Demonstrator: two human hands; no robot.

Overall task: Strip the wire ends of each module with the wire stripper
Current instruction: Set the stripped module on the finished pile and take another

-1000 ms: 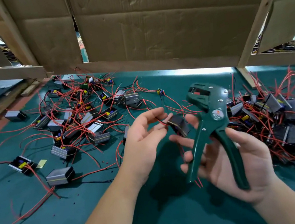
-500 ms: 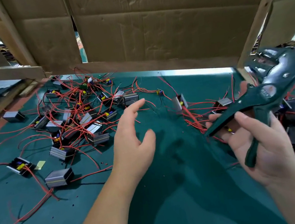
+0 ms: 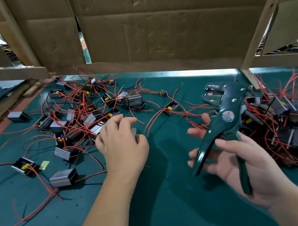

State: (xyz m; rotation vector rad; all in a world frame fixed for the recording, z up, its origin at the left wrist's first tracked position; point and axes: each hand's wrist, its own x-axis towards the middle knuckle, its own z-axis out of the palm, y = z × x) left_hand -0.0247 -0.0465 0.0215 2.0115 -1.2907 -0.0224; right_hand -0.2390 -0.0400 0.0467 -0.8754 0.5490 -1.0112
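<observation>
Two hands work over the green worktop (image 3: 170, 208); the single head view shows both.

Left hand (image 3: 122, 148): the fingers (image 3: 124, 122) are curled down over one grey module (image 3: 134, 131), with the thumb against its near side. They grasp it at the near edge of the left spread (image 3: 89, 119).

Right hand (image 3: 240, 168): the thumb is clamped across the stripper (image 3: 224, 120) and the rear handle lies in the palm. The other fingers (image 3: 196, 131) are loosely extended behind the front handle. The handles stand spread, and the head points up and away.

Step in hand, as judged: pick-up of the next module; stripping has not yet begun on it. The next move calls for lifting the module free of the red wires (image 3: 154, 116). One wire end must then be isolated and fed squarely into the stripper head before squeezing.

Count:
- Stripper: one.
- Modules beyond and left of the left fingers: about twenty; overlap prevents an exact figure.
- Modules right of the right fingers: a dense heap (image 3: 292, 128), well over ten, not countable.
- Yellow tag (image 3: 44, 164): one.
</observation>
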